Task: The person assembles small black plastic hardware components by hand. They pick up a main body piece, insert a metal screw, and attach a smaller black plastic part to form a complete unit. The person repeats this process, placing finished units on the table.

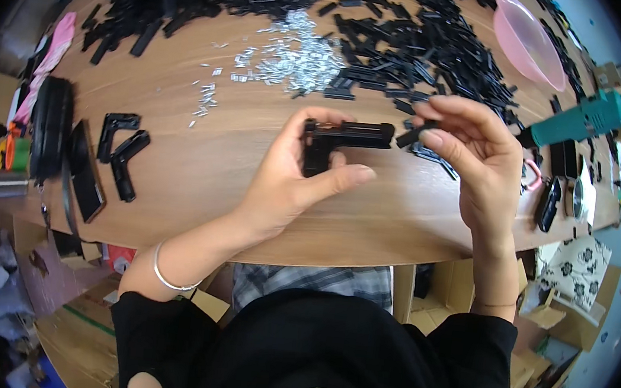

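Note:
My left hand [282, 173] is wrapped round a small black toy-sized pistol [361, 134] above the middle of the table, its barrel end toward the right. The thumb lies below the barrel, and the fingers hide part of the grip. In my right hand [482, 154] a short black plastic piece [408, 138] is pinched between thumb and fingers. That piece is close to the pistol's barrel end, with a narrow gap between them. Two more black pistols, one [112, 132] beside the other [128, 165], lie on the table to the left.
Heaps of black plastic parts [422, 44] cover the far side, around small silver metal pieces [301, 55]. A pink bowl [527, 39] and a teal power screwdriver [583, 121] are at right. A black case [51, 128], a phone [87, 172] and a steel cup [1, 185] stand left.

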`<state>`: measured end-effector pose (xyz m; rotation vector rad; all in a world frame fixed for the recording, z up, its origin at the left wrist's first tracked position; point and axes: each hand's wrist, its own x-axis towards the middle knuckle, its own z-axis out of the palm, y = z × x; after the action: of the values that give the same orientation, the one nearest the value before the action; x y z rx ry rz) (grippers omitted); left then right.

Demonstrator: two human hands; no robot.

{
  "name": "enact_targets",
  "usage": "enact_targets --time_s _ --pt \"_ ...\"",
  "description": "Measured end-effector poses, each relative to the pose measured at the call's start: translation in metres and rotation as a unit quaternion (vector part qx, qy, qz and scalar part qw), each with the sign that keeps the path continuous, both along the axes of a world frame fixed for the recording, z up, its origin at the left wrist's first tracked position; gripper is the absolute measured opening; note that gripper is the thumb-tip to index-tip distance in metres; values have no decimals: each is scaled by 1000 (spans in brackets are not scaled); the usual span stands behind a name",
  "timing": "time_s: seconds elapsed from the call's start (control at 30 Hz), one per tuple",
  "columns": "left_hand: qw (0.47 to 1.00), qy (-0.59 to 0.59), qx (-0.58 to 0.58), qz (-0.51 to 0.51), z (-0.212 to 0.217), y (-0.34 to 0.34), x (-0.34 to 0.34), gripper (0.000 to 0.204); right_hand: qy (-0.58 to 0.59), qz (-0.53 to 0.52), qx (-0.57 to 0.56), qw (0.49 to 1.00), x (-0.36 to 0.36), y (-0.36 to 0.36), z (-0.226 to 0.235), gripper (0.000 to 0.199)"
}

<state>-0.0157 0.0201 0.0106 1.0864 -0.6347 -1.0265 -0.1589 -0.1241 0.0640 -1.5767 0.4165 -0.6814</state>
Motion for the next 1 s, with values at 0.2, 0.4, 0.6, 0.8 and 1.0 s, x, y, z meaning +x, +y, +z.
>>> enact_targets --time_s 0.2,0.4,0.6,0.8,1.0 --pt "999 -21 -38 24 2 3 7 61 -19 17 -160 987 38 14 -11 13" --pt "987 -110 -107 41 -7 2 5 62 -46 79 -98 991 39 22 -35 11" --pt "965 -214 -131 73 -9 4 4 49 -109 112 -50 986 36 39 -42 11" --pt "949 -250 -155 112 -12 7 2 38 -107 94 -92 986 31 48 -47 11" --pt "923 -299 -160 183 -2 -1 -3 41 -87 6 -101 991 35 51 -39 30"
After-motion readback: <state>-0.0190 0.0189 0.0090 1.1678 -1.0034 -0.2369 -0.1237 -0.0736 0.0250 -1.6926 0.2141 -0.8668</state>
